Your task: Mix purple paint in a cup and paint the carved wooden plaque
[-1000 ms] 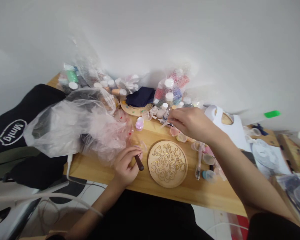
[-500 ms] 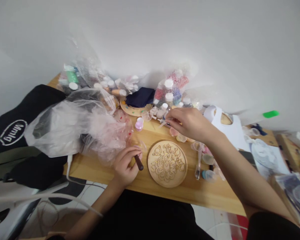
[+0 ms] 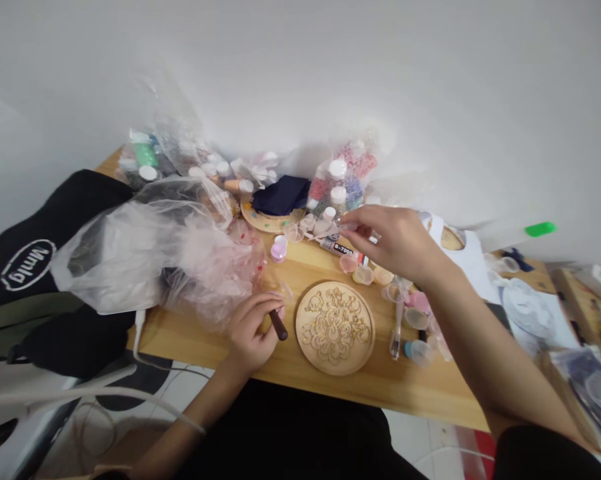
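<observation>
My left hand (image 3: pixel 253 331) is closed around a slim tool with a dark brown handle (image 3: pixel 278 325); its other end is hidden in the fingers. Just right of it lies a round wooden board (image 3: pixel 335 328) with a raised, gold-edged flower design. My right hand (image 3: pixel 387 239) reaches over the back of the table, thumb and forefinger pinched on a small clear piece (image 3: pixel 349 227) too small to make out. Below those fingertips lies a B-7000 glue tube (image 3: pixel 341 249). Several small plastic cups, including a pinkish one (image 3: pixel 349 264), stand near the right wrist.
Clear plastic bags (image 3: pixel 125 240) and pink plastic film (image 3: pixel 215 267) cover the left side. Bottles with white caps (image 3: pixel 337 168) and a dark blue cloth (image 3: pixel 281 195) sit at the back. A clear pen-like tool (image 3: pixel 396 330) and a white mask-like piece (image 3: pixel 467 257) lie at right.
My right hand has shifted a little right and up, uncovering the glue tube's label. My left hand, the dark-handled tool and the board have not visibly moved.
</observation>
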Demonstrator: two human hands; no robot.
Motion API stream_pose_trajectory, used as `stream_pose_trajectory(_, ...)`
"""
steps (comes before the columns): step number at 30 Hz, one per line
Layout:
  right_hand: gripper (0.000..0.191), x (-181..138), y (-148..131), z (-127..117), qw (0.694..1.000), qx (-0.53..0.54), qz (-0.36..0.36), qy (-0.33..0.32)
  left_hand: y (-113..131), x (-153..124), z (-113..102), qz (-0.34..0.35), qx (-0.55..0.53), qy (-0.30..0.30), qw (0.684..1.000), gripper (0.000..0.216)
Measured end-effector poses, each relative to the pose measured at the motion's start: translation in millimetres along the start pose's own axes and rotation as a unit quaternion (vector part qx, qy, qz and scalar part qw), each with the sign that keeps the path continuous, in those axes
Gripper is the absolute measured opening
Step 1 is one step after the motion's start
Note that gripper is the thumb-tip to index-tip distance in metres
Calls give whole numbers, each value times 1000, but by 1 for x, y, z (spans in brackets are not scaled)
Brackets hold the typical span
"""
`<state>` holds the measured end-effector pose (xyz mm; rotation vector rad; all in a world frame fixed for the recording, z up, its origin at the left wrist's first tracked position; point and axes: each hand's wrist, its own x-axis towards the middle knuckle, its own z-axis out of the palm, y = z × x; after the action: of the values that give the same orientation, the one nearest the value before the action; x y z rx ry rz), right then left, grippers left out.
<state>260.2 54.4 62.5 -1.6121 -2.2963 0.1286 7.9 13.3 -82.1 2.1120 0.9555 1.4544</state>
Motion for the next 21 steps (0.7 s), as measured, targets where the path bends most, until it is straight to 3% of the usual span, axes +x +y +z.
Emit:
stream_pose_trajectory(6, 16, -1, 4, 6, 999, 10, 4, 48, 0, 0, 0, -5, -3, -1, 1000, 17)
stream_pose_trajectory(21, 17, -3, 10, 15, 999, -20, -4, 38, 0, 0, 0, -9, -5, -2, 1000, 17)
